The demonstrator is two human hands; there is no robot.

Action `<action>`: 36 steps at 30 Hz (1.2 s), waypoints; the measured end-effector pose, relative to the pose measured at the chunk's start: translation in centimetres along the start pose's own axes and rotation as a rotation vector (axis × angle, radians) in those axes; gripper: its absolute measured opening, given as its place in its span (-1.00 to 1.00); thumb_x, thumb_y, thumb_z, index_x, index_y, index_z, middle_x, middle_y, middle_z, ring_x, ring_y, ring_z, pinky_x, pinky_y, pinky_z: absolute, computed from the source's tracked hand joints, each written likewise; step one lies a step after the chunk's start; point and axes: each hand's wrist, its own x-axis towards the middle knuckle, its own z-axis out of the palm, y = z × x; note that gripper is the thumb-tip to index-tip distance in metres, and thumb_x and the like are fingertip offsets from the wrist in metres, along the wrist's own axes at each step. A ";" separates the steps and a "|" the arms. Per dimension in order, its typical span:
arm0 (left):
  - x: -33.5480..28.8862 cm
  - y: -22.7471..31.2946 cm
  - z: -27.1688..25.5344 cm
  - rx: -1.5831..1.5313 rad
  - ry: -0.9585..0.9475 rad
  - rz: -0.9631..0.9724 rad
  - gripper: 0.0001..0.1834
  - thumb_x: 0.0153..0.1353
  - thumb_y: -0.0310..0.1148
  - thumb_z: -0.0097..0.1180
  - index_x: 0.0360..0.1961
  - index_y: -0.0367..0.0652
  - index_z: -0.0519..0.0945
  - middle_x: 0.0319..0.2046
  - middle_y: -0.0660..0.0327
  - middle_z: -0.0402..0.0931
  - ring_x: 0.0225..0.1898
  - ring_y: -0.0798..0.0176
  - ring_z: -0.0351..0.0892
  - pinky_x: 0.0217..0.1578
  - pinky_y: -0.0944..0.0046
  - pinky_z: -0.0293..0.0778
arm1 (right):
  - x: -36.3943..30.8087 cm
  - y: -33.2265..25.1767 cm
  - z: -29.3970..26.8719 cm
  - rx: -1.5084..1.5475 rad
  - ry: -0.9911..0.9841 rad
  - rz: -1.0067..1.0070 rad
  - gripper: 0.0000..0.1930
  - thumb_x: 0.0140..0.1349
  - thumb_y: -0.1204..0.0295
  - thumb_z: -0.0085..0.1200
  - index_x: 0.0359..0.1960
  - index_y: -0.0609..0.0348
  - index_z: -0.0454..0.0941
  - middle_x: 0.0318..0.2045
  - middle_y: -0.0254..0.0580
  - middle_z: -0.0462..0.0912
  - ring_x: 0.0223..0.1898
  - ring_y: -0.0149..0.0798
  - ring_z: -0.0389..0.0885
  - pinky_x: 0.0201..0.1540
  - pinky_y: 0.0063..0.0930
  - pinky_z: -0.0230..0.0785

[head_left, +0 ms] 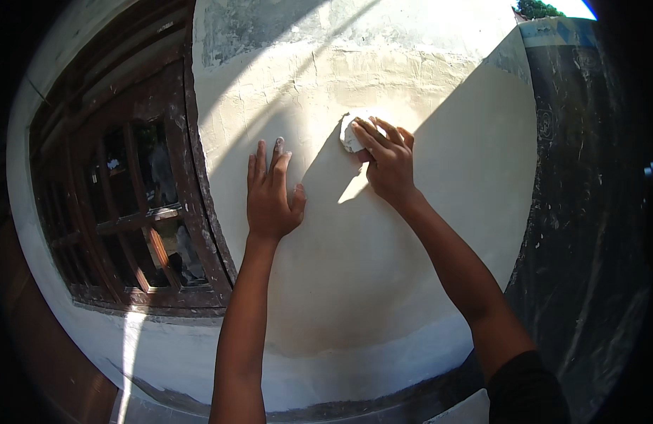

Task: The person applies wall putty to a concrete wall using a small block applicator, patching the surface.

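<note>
In front of me is a plastered wall (326,283), cream to grey. My right hand (391,162) is closed round a whitish, rounded pad-like piece (350,134) and holds it against the upper part of the wall. Its exact kind cannot be made out, since my fingers cover much of it. To the left, my left hand (273,194) has its fingers stretched out and spread toward the wall, palm to the surface. Nothing is in it. White residue marks its fingertips. Whether the palm touches the plaster I cannot tell.
A dark brown wooden window (128,205) with glass panes and a paint-spotted frame is set into the wall at the left. On the right stands a dark, scuffed surface (573,177) with a blue-patterned top edge. Sunlight and hard shadows cross the plaster. A pale-edged object (464,411) shows at the bottom.
</note>
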 end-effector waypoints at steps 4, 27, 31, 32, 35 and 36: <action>0.3 0.2 0.1 0.008 0.027 0.033 -0.42 0.16 -0.36 0.00 0.24 -0.29 0.34 0.36 -0.15 0.30 0.46 -0.37 0.07 0.43 -0.30 -0.02 | -8.0 -4.1 -3.7 0.063 -0.180 -0.017 -0.50 0.13 0.44 0.29 0.17 0.03 0.58 0.09 -0.28 0.68 0.21 -0.14 0.53 0.22 -0.07 0.17; -0.1 0.3 0.2 -0.029 0.031 -0.022 -0.43 0.13 -0.37 -0.02 0.21 -0.29 0.39 0.35 -0.15 0.32 0.45 -0.35 0.10 0.42 -0.31 -0.01 | -5.1 -6.1 -3.3 0.037 -0.095 -0.029 -0.54 0.16 0.44 0.22 0.16 0.03 0.59 0.09 -0.27 0.68 0.13 -0.19 0.59 0.15 -0.16 0.22; 0.2 0.4 0.0 -0.046 0.023 -0.012 -0.42 0.12 -0.36 -0.02 0.21 -0.30 0.39 0.36 -0.15 0.31 0.45 -0.36 0.10 0.42 -0.33 -0.02 | 8.4 -4.1 -1.7 0.164 0.246 0.036 -0.55 0.17 0.62 0.05 0.11 -0.05 0.64 0.04 -0.25 0.71 0.06 -0.09 0.65 0.12 -0.23 0.35; 0.0 0.1 -0.2 -0.035 0.019 -0.008 -0.42 0.11 -0.36 -0.02 0.21 -0.30 0.39 0.36 -0.15 0.31 0.45 -0.36 0.10 0.42 -0.33 -0.02 | 11.5 -3.7 -0.7 0.136 0.284 0.016 -0.52 0.14 0.66 0.00 0.08 -0.03 0.65 0.03 -0.25 0.72 0.05 -0.06 0.65 0.12 -0.21 0.38; 0.2 0.4 -0.1 -0.070 0.005 0.005 -0.42 0.11 -0.37 -0.02 0.21 -0.30 0.38 0.36 -0.15 0.31 0.45 -0.36 0.10 0.42 -0.33 -0.01 | 15.1 -1.6 1.9 0.148 0.234 0.035 -0.53 0.10 0.61 0.02 0.04 -0.06 0.69 0.04 -0.28 0.71 0.12 -0.12 0.63 0.17 -0.22 0.34; 0.3 0.3 -0.1 -0.070 0.007 0.005 -0.42 0.11 -0.37 -0.02 0.21 -0.30 0.38 0.36 -0.15 0.31 0.45 -0.36 0.10 0.42 -0.33 -0.01 | 14.7 -1.7 2.7 0.134 0.171 0.085 -0.54 0.10 0.59 0.02 0.04 -0.07 0.70 0.05 -0.29 0.71 0.15 -0.14 0.60 0.21 -0.21 0.30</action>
